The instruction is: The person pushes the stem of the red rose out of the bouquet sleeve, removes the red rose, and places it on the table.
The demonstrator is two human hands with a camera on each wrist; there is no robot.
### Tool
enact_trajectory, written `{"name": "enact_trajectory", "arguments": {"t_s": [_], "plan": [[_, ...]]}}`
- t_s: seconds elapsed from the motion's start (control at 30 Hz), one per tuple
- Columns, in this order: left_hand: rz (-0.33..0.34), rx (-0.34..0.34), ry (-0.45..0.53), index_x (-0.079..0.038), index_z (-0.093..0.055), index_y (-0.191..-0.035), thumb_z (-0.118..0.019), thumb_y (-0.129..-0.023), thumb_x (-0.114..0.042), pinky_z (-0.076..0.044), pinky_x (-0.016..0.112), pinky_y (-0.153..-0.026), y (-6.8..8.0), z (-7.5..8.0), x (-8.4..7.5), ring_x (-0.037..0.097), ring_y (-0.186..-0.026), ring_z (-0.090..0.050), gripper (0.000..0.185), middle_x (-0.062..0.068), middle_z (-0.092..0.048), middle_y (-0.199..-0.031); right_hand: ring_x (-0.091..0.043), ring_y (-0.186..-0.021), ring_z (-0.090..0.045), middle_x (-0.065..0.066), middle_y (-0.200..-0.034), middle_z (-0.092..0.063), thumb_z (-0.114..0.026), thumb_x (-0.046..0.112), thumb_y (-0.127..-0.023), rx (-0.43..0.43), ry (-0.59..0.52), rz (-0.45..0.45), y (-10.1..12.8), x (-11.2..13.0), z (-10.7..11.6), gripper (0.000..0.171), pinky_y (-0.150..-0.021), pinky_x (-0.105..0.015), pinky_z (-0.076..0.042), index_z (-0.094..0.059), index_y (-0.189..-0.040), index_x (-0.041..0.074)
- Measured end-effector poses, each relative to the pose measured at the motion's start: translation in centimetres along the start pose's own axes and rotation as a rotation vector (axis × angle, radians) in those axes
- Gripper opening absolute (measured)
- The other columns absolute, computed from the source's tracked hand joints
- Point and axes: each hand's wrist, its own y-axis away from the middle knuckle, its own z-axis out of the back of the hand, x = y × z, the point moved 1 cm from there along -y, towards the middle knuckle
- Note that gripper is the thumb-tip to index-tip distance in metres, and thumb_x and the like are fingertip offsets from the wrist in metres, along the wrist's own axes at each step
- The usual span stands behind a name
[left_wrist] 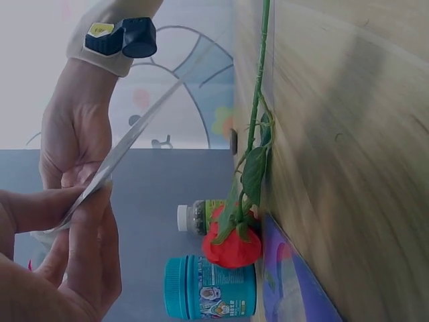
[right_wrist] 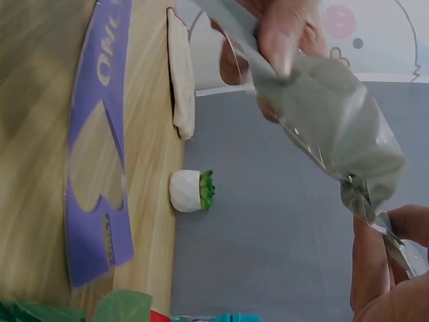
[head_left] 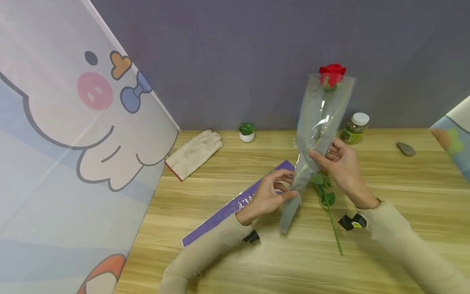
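A grey-and-clear flower sleeve (head_left: 312, 130) is held above the table, its narrow end pointing down. A red rose (head_left: 332, 73) shows at its wide upper opening; its stem is hidden. My left hand (head_left: 269, 194) pinches the sleeve's lower part between thumb and fingers. Higher up, my right hand (head_left: 341, 167) pinches its right edge, also seen in the right wrist view as fingers (right_wrist: 372, 261) on the film. A second red rose (left_wrist: 231, 245) lies on the table beneath, its green stem (head_left: 335, 230) towards me. Left of it lies a purple sleeve (head_left: 227, 212) with a clear heart-shaped window.
Along the back stand a small potted plant (head_left: 247, 132), a teal jar (left_wrist: 214, 288) mostly hidden in the head view, and a white-lidded jar (head_left: 355, 127). A work glove (head_left: 194, 155) lies back left, and a grey stone (head_left: 405, 149) back right.
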Motion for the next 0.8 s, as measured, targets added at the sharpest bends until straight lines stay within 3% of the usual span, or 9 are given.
{"name": "enact_trajectory", "arguments": {"t_s": [0.33, 0.6, 0.8], "plan": [[0.008, -0.032, 0.044, -0.002, -0.065, -0.131, -0.077, -0.087, 0.007, -0.058, 0.018, -0.069, -0.1, -0.3, 0.0, 0.001, -0.074, -0.066, 0.046, 0.024, -0.072, -0.118, 0.003, -0.088, -0.074, 0.021, -0.101, -0.077, -0.075, -0.001, -0.093, -0.024, 0.119, 0.062, 1.1, -0.8, -1.2, 0.037, -0.070, -0.016, -0.061, -0.062, -0.127, 0.004], [0.009, -0.050, 0.080, -0.001, -0.068, -0.126, -0.075, -0.087, 0.007, -0.059, 0.020, -0.069, 0.0, -0.4, -0.1, 0.002, -0.075, -0.068, 0.041, 0.023, -0.071, -0.117, 0.003, -0.094, -0.072, 0.019, -0.105, -0.076, -0.074, -0.005, -0.092, -0.039, 0.121, 0.139, 1.9, -1.3, -1.5, 0.034, -0.074, -0.012, -0.059, -0.064, -0.124, 0.004], [0.034, -0.088, 0.092, 0.000, -0.071, -0.123, -0.076, -0.086, 0.006, -0.060, 0.020, -0.069, 0.0, -0.5, -0.2, 0.005, -0.077, -0.070, 0.037, 0.022, -0.072, -0.118, 0.004, -0.097, -0.072, 0.022, -0.107, -0.075, -0.073, -0.008, -0.091, -0.050, 0.149, 0.150, 2.6, -1.5, -1.9, 0.036, -0.081, -0.011, -0.058, -0.062, -0.126, -0.006]]}}
